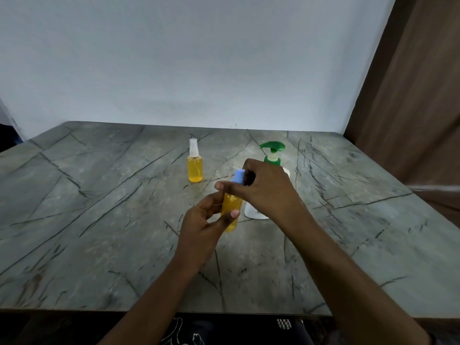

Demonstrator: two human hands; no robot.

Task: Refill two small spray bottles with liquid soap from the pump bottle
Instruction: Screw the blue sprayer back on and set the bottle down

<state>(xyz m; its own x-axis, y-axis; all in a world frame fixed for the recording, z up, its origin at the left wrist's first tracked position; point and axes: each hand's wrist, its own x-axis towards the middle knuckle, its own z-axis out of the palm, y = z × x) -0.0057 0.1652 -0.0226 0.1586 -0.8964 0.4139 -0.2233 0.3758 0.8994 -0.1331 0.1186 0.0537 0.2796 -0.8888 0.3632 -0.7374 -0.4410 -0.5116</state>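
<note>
Above the table's middle I hold a small spray bottle (231, 207) full of orange liquid. My left hand (206, 227) grips its body from below and the left. My right hand (263, 190) pinches its blue cap (239, 176) at the top. A second small spray bottle (195, 165), also orange, with a clear white sprayer and cap, stands upright farther back on the left. The white pump bottle (256, 212) with a green pump head (272, 148) stands behind my right hand, and its body is mostly hidden.
The grey marble-patterned table (99, 220) stretches wide to both sides. A white wall rises behind it and a brown curtain (410, 95) hangs at the right. The table's near edge runs just above my lap.
</note>
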